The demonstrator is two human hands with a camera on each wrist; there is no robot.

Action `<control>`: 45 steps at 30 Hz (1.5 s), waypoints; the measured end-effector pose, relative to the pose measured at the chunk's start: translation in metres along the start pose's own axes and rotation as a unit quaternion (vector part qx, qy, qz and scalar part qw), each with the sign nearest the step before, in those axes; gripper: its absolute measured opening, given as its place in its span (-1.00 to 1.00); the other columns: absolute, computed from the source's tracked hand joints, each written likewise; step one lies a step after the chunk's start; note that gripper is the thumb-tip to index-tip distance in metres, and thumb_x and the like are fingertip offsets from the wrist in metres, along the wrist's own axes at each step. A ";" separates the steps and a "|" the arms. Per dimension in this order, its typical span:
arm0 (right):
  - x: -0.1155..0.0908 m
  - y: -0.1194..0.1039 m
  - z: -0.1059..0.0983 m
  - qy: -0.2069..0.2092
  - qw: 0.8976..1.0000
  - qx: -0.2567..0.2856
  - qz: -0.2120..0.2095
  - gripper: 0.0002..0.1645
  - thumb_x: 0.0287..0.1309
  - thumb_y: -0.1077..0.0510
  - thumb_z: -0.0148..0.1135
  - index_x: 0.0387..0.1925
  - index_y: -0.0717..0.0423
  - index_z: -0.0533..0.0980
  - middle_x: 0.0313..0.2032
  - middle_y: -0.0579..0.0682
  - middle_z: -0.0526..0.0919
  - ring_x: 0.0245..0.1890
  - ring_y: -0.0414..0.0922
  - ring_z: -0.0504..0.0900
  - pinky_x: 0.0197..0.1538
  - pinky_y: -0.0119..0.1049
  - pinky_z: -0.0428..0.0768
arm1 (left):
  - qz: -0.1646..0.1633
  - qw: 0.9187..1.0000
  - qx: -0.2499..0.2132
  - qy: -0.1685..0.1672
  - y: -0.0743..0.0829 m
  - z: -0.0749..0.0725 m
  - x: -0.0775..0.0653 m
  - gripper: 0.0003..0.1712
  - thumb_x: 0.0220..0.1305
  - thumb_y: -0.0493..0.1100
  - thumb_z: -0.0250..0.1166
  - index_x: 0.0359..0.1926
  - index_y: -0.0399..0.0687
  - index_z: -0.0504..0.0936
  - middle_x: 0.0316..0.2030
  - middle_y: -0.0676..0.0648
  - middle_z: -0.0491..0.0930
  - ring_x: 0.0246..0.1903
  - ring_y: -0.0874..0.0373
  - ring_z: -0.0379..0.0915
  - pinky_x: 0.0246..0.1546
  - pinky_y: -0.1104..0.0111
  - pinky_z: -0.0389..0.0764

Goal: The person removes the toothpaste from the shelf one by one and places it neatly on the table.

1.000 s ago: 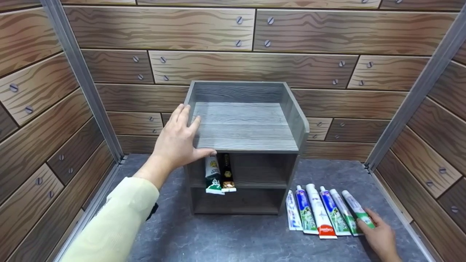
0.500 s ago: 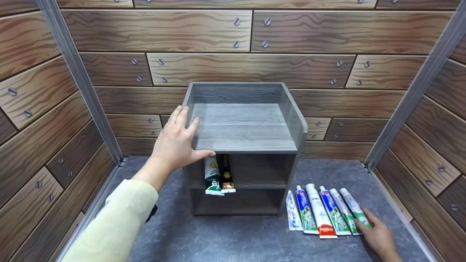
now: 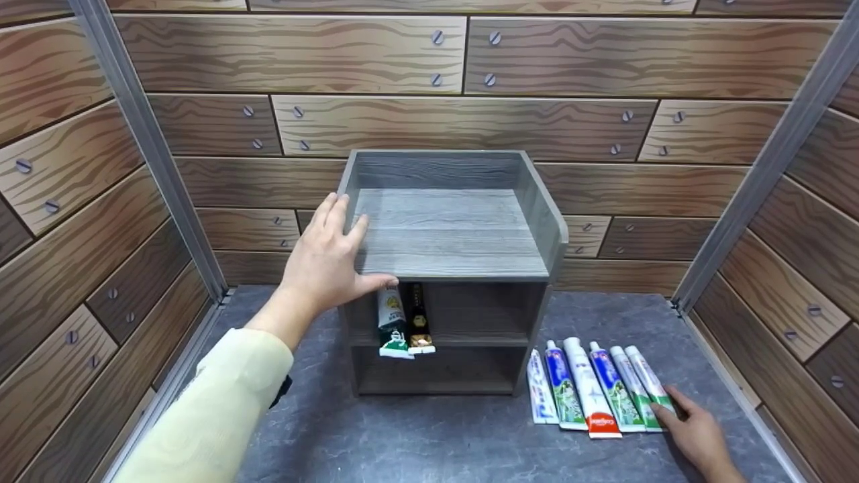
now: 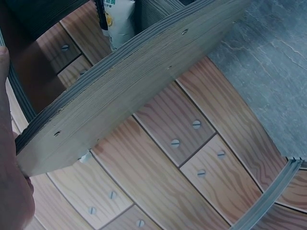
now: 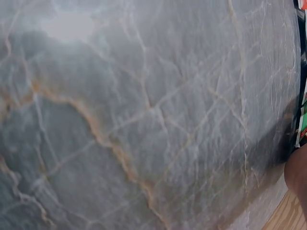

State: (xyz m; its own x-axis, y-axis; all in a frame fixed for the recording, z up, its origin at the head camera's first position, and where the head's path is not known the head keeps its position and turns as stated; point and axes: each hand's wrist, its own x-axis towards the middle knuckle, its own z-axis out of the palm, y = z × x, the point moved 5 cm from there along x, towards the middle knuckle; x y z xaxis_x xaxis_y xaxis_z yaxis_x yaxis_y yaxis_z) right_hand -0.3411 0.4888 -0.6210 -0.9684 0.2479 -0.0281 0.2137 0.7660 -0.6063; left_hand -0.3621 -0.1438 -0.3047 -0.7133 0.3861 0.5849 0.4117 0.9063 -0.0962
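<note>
In the head view my left hand (image 3: pixel 325 258) rests on the left side of a grey wooden shelf unit (image 3: pixel 449 231), fingers spread and thumb lying along the top board's front edge. A dark green and white toothpaste tube (image 3: pixel 392 318) and a black and gold tube (image 3: pixel 419 318) lie side by side in its middle compartment, ends jutting out in front. On the floor at right, my right hand (image 3: pixel 698 429) pinches the lower end of the rightmost white and green toothpaste tube (image 3: pixel 647 376) between thumb and fingers. The right wrist view shows mostly floor.
Left of the held tube lie several others in a row: a white and green tube (image 3: pixel 634 382), blue and green tubes (image 3: pixel 565 386), a white and red tube (image 3: pixel 590 382) and a white tube (image 3: pixel 541 389). Wood-patterned walls (image 3: pixel 402 54) with metal corner posts (image 3: pixel 144 134) surround the grey marbled floor (image 3: pixel 429 436).
My right hand has shifted the rightmost tube slightly left, closer to and more in line with its neighbour. My left hand has stayed on the shelf unit.
</note>
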 end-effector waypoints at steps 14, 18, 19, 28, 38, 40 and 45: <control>-0.009 -0.018 -0.010 0.049 0.992 0.112 0.036 -0.02 0.48 -0.06 0.31 0.62 0.36 0.10 0.48 0.42 0.31 0.49 0.32 0.33 0.49 0.17 0.31 | 0.002 1.000 -0.008 0.006 0.000 0.001 0.000 0.25 0.05 0.63 0.40 0.41 -0.29 0.55 0.46 -0.53 0.27 0.51 -0.43 0.13 0.48 -0.13 0.33; -0.015 -0.036 -0.012 0.073 0.987 0.139 0.022 -0.01 0.46 -0.09 0.34 0.63 0.30 0.12 0.48 0.37 0.34 0.49 0.27 0.33 0.45 -0.32 0.39 | -0.002 1.000 -0.011 0.000 -0.002 0.000 -0.002 0.25 0.05 0.63 0.40 0.41 -0.29 0.54 0.46 -0.54 0.26 0.52 -0.43 0.12 0.50 -0.13 0.30; -0.017 -0.042 -0.013 0.083 0.986 0.144 0.014 -0.02 0.45 -0.08 0.35 0.63 0.28 0.15 0.47 0.36 0.37 0.49 0.26 0.34 0.40 -0.45 0.38 | -0.003 1.000 -0.010 -0.002 -0.003 0.000 -0.003 0.25 0.06 0.64 0.39 0.42 -0.29 0.54 0.47 -0.53 0.26 0.52 -0.43 0.12 0.50 -0.13 0.29; -0.043 -0.104 -0.013 0.158 0.959 0.220 -0.089 -0.22 0.36 0.22 0.43 0.52 0.28 0.36 0.33 0.35 0.55 0.19 -0.54 0.51 0.20 -0.71 0.41 | -0.005 1.000 -0.006 -0.005 -0.003 -0.001 -0.004 0.24 0.07 0.62 0.40 0.42 -0.28 0.54 0.47 -0.53 0.25 0.52 -0.42 0.11 0.52 -0.11 0.27; -0.090 -0.174 -0.006 0.159 0.942 0.248 -0.162 -0.29 0.28 0.32 0.48 0.43 0.27 0.49 0.29 0.24 0.63 0.15 -0.69 0.46 0.27 -0.68 0.40 | -0.010 1.000 -0.012 -0.018 0.001 -0.001 0.000 0.25 0.07 0.63 0.39 0.44 -0.26 0.52 0.50 -0.51 0.22 0.54 -0.41 0.07 0.51 -0.12 0.28; -0.100 -0.188 -0.004 0.159 0.937 0.252 -0.183 -0.30 0.26 0.35 0.48 0.41 0.25 0.51 0.26 0.21 0.66 0.17 -0.64 0.49 0.28 -0.66 0.40 | -0.010 1.000 -0.012 -0.017 0.001 -0.001 0.000 0.25 0.07 0.63 0.39 0.44 -0.26 0.52 0.50 -0.51 0.22 0.54 -0.41 0.07 0.50 -0.13 0.29; -0.120 -0.225 0.005 0.158 0.917 0.265 -0.252 -0.27 0.13 0.45 0.53 0.36 0.23 0.57 0.20 0.14 0.71 0.23 -0.49 0.57 0.33 -0.61 0.41 | -0.007 1.000 -0.011 -0.010 0.000 -0.001 0.000 0.23 0.07 0.62 0.40 0.43 -0.26 0.53 0.49 -0.51 0.23 0.53 -0.41 0.09 0.50 -0.13 0.30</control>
State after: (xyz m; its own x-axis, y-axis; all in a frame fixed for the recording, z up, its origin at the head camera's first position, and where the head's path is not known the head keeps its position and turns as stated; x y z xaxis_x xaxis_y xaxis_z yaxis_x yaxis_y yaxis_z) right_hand -0.2739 0.2837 -0.4849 -0.8230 0.1648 0.5436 -0.4253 0.4556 -0.7820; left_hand -0.3616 -0.1442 -0.3038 -0.7305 0.3776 0.5691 0.4136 0.9077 -0.0712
